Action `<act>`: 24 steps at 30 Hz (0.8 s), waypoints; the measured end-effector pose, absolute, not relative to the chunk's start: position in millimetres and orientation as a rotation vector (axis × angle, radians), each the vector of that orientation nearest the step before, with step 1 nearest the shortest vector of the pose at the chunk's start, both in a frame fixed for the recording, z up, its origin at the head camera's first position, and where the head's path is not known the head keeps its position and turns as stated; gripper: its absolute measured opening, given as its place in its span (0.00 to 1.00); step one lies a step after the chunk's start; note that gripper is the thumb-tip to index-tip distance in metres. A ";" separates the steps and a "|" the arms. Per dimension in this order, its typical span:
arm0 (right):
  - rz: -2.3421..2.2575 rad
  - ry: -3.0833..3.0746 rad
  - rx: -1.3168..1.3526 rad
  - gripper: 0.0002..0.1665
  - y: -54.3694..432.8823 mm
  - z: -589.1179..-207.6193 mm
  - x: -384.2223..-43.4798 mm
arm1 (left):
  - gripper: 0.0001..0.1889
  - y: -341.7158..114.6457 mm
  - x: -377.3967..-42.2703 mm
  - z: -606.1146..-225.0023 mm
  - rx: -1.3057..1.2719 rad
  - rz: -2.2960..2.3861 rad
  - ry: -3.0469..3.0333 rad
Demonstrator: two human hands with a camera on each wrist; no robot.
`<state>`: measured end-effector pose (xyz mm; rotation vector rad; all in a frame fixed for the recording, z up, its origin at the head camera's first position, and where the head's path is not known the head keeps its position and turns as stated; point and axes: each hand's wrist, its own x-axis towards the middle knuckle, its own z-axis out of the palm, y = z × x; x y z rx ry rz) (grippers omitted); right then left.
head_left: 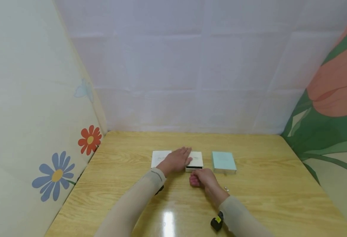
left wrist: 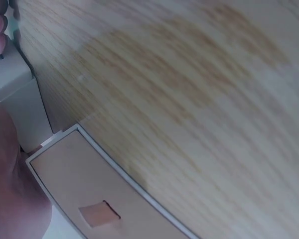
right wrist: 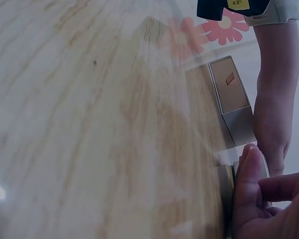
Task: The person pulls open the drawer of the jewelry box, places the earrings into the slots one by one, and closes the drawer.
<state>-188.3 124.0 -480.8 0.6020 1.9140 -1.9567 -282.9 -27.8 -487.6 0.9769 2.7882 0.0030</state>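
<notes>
A person's two hands work at a cream-white box on a wood-grain surface, between a white box on the left and a pale blue box on the right. The left hand lies across the middle box's top, fingers straight. The right hand is at its near side, fingers curled; whether they grip it, I cannot tell. A dark gap shows along that near edge. Small shiny pieces lie beside the right wrist.
</notes>
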 end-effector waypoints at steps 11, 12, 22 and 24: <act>-1.939 1.916 0.622 0.11 124.8 -485.6 -196.9 | 0.34 -27.4 -283.0 -488.8 0.989 0.016 2.796; -1.940 1.916 0.621 0.11 124.7 -486.2 -197.2 | 0.34 -27.5 -282.9 -488.6 0.990 0.013 2.795; -1.925 1.904 0.653 0.12 124.3 -484.9 -199.7 | 0.34 -28.3 -281.3 -487.5 0.979 0.018 2.789; -1.924 1.898 0.662 0.12 124.1 -484.4 -200.5 | 0.33 -28.3 -281.3 -487.8 0.976 0.016 2.785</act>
